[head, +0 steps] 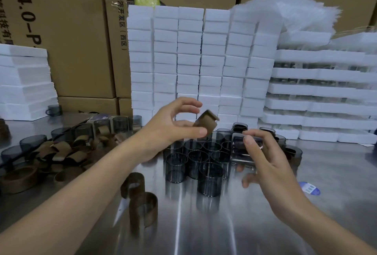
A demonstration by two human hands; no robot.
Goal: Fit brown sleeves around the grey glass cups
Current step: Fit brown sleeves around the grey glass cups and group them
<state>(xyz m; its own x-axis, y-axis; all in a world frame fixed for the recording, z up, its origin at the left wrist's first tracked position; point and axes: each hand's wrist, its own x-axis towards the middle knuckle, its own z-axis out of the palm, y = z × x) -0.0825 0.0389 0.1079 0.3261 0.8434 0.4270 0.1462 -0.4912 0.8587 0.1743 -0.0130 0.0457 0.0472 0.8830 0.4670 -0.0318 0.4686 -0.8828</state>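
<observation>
My left hand pinches a brown sleeve between thumb and fingers, above a cluster of bare grey glass cups standing on the metal table. My right hand grips one grey glass cup tilted on its side, just right of the sleeve; sleeve and cup are a little apart. Two loose brown sleeves stand on the table near my left forearm. A heap of brown sleeves lies at the left.
More grey cups stand behind the sleeve heap, some sleeved. White foam blocks are stacked behind the cups, foam trays at right, foam sheets at left, cardboard boxes behind. A blue-white label lies on the table.
</observation>
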